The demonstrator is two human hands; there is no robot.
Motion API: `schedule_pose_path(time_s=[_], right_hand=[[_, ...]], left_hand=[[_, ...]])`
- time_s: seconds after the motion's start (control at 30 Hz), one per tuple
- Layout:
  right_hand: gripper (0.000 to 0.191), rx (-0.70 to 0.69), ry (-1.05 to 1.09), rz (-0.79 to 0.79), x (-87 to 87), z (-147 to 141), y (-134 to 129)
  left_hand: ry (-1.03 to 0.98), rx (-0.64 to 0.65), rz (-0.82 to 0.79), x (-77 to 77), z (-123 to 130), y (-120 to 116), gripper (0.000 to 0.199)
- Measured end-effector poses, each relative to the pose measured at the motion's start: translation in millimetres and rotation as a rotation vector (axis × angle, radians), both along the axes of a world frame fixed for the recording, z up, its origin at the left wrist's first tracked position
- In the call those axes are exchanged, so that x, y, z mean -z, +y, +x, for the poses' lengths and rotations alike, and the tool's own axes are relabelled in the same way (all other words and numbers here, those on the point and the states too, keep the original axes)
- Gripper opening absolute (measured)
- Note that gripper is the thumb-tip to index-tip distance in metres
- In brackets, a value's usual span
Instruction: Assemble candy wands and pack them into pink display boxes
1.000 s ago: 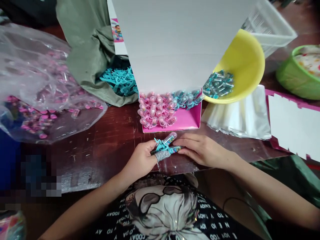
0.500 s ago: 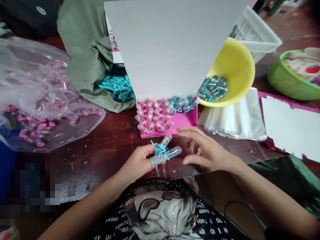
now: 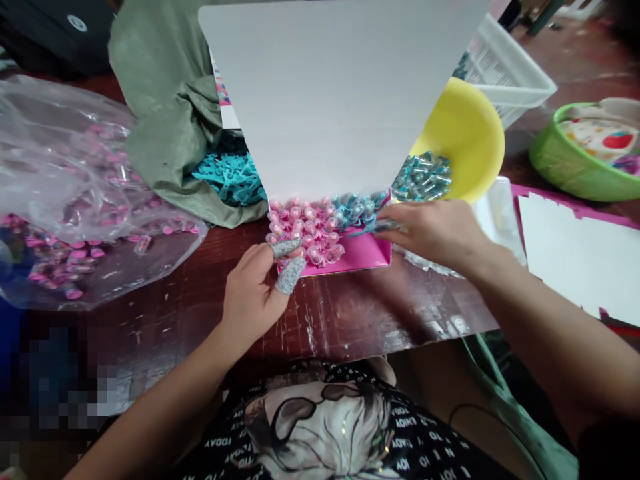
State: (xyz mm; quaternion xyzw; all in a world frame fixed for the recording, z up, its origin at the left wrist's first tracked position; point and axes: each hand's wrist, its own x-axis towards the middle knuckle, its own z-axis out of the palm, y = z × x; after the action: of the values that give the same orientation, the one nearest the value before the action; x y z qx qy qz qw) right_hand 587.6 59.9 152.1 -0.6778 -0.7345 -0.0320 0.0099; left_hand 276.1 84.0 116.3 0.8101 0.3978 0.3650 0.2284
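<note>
A pink box (image 3: pixel 367 250) with a raised white lid (image 3: pixel 340 100) holds rows of pink-based clear capsules (image 3: pixel 310 227) at its left and teal-based capsules (image 3: pixel 356 208) at its back right. My right hand (image 3: pixel 430 230) reaches into the box's right side, its fingers closed on a teal capsule piece, partly blurred. At the box's front left corner is my left hand (image 3: pixel 257 283), its thumb and a finger wrapped in grey tape and apart, with nothing between them. Those fingertips are beside the front pink capsules.
Left, a clear plastic bag (image 3: pixel 100 233) holds pink capsules; behind it, a grey-green sack (image 3: pixel 155 133) holds teal pieces (image 3: pixel 233 177). On the right are a yellow bowl (image 3: pixel 475 140) of teal capsules, a white basket (image 3: pixel 520 73), a green basin (image 3: pixel 565 160) and white card (image 3: pixel 575 253).
My left hand has let go of the teal capsules and moved left to the box's corner. My right hand has closed on a teal capsule piece and moved up and right into the box.
</note>
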Motion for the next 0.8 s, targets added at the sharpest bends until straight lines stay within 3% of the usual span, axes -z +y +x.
schedule_pose_path(time_s=[0.2, 0.37, 0.5, 0.6, 0.7, 0.8], right_hand=[[0.024, -0.060, -0.178, -0.253, -4.7, -43, 32], [0.024, -0.080, -0.212, -0.259, -10.6, -56, 40], [0.020, -0.078, -0.235, -0.314, -7.7, -66, 50], [0.020, -0.089, -0.224, -0.335, -4.5, -70, 53], [0.021, -0.108, -0.208, -0.259, -0.9, -66, 51], [0.023, -0.129, -0.172, -0.202, 7.7, -59, 52]], left_hand=[[-0.092, -0.088, -0.077, 10.0, -12, 18, 0.019], [-0.035, -0.186, -0.051, 15.6, -34, 47, 0.019], [0.084, -0.270, 0.069, 19.7, -41, 103, 0.024], [0.295, -0.322, 0.095, 26.9, -43, 153, 0.026], [0.477, -0.308, 0.075, 40.3, -38, 193, 0.033], [0.543, -0.251, 0.073, 56.1, -26, 217, 0.035]])
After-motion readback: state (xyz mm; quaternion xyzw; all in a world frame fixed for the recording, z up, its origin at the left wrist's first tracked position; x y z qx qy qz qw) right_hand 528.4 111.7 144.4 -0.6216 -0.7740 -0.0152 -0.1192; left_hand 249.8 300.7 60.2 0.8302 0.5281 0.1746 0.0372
